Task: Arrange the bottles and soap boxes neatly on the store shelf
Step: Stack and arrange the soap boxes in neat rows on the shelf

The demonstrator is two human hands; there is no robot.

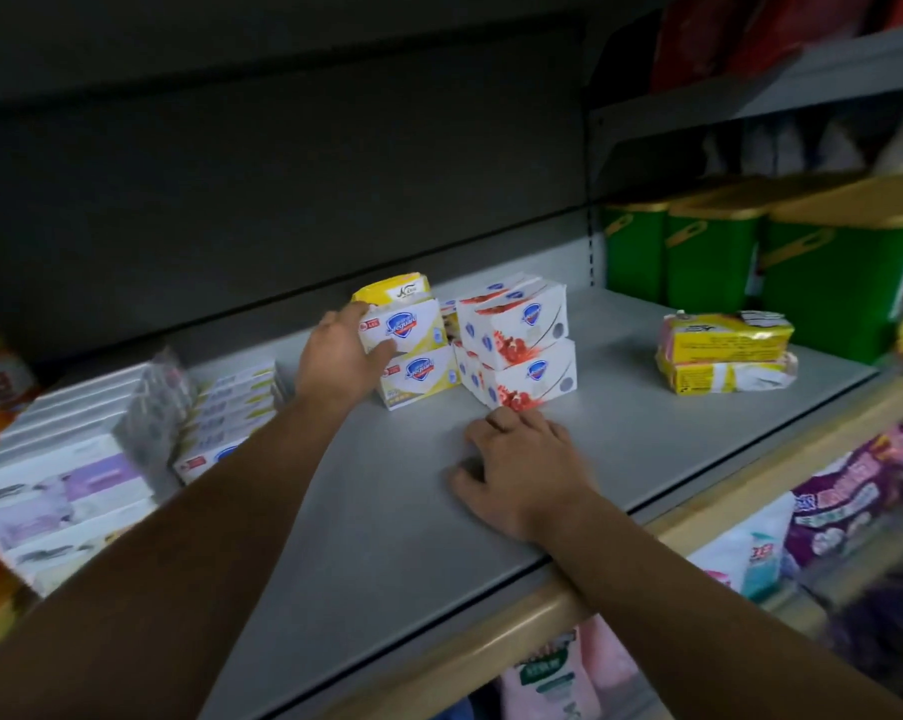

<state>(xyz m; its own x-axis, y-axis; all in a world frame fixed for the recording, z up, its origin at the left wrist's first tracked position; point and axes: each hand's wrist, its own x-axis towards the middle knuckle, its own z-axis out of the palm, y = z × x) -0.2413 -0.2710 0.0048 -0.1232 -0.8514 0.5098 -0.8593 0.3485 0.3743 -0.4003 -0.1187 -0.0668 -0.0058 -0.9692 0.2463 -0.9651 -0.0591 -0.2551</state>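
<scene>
Soap boxes (517, 337) stand in two short stacks near the middle of the grey shelf (647, 423), toward its back. The right stack is white with red print and a blue shield logo, two boxes high, turned at a slight angle. The left stack (418, 356) is white and yellow with the same shield, also two high, and a yellow packet (395, 289) sits on top at the back. The stacks stand just beside each other.

The left hand (343, 356) grips the upper yellow box, thumb across its front and fingers round its left side. The right hand (519, 467) rests on the shelf just in front of the red stack, fingers loosely curled and holding nothing, fingertips near the lower box.

Well apart to the right lie two yellow wrapped bars (725, 353), one on the other. Green tubs (709, 262) with gold lids stand behind them. At the left edge sit rows of flat white boxes (65, 480), blurred. The shelf has a tan front rail (725, 501), with bright packs (854, 496) below; the back panel is dark.
</scene>
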